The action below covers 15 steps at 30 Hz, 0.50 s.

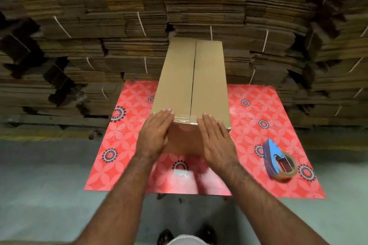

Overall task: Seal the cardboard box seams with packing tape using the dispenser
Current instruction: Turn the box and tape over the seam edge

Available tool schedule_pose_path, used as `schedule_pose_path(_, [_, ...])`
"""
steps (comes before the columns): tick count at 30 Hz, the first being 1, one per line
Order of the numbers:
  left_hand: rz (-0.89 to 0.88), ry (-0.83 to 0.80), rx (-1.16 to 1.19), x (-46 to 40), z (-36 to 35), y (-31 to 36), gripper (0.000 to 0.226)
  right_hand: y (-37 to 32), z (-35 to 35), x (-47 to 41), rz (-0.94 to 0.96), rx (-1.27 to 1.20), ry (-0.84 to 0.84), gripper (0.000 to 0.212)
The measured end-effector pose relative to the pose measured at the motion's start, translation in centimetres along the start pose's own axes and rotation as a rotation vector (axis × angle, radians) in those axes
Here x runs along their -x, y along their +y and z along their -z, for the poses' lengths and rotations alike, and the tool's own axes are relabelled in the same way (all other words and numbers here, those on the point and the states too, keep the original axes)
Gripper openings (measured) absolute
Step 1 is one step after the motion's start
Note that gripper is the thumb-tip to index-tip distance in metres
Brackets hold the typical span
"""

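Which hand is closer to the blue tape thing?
Right. The right hand rests on the cardboard box's near edge, with the tape dispenser lying off to its right. The left hand presses the box's far side.

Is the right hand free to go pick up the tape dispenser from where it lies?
Probably yes: the right hand lies flat on the cardboard box, holding nothing, and the tape dispenser lies unobstructed on the mat to its right.

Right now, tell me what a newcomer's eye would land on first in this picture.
First, the tall cardboard box standing mid-frame on a bright red patterned mat, its centre seam untaped except for a strip across the near edge. The left hand and right hand press flat on that near end. The blue tape dispenser lies on the mat to the right, and bundled flat cardboard stacks fill the background.
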State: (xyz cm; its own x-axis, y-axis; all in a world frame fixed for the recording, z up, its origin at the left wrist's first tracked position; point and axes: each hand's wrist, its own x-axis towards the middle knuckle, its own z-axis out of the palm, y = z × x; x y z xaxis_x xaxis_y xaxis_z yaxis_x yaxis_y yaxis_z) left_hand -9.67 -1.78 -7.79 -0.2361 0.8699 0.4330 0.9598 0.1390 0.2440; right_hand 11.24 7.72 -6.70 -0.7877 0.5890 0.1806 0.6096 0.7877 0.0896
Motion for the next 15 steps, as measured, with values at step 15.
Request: schedule_pose_path(15, [0.211,0.067,0.216,-2.2,1.7,-0.3,0.041,1.0,1.8,-2.2,-0.348,-0.317,0.071,0.071])
